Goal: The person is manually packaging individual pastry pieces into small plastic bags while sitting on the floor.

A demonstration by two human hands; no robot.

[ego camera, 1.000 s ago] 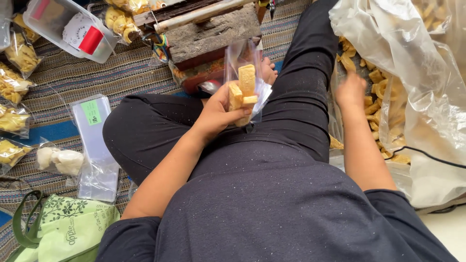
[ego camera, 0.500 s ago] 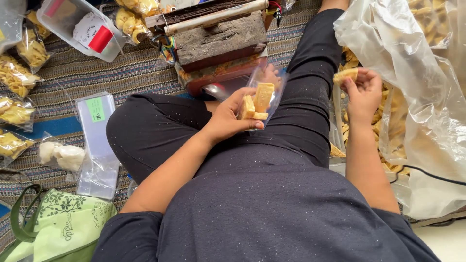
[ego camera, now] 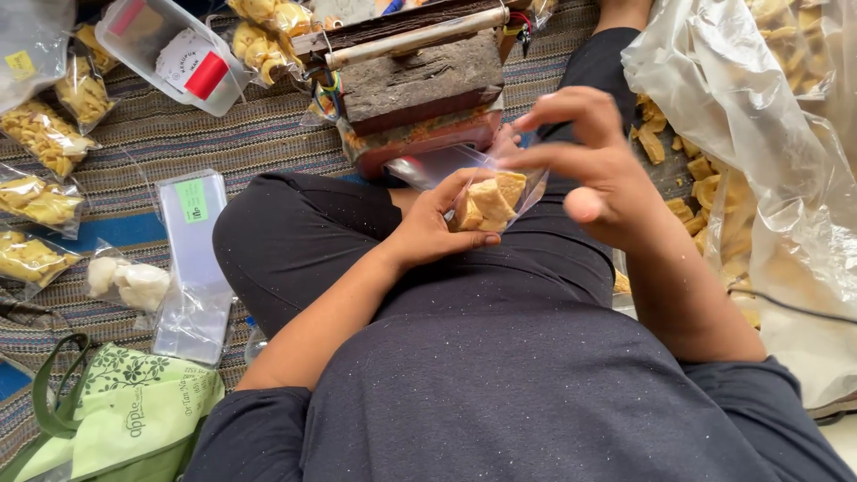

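Observation:
I sit cross-legged in black clothes. My left hand (ego camera: 435, 225) grips a small clear plastic bag (ego camera: 451, 168) over my lap, with a few yellow cracker pieces (ego camera: 489, 202) inside. My right hand (ego camera: 585, 165) hovers at the bag's open mouth, thumb and forefinger pinched at its rim, the other fingers spread; whether it holds a cracker is hidden. On my right a big clear plastic sack (ego camera: 759, 134) lies open with a heap of loose yellow crackers (ego camera: 705, 192).
A wooden block device with a rod (ego camera: 415, 67) stands ahead of my knees. Filled snack packets (ego camera: 40, 134) lie on the striped mat at left, with a stack of empty clear bags (ego camera: 189, 259), a clear plastic box (ego camera: 170, 54) and a green cloth bag (ego camera: 116, 415).
My right hand left the cracker heap on the right and came over to the mouth of the small bag. My left hand has kept holding the bag, now slightly higher.

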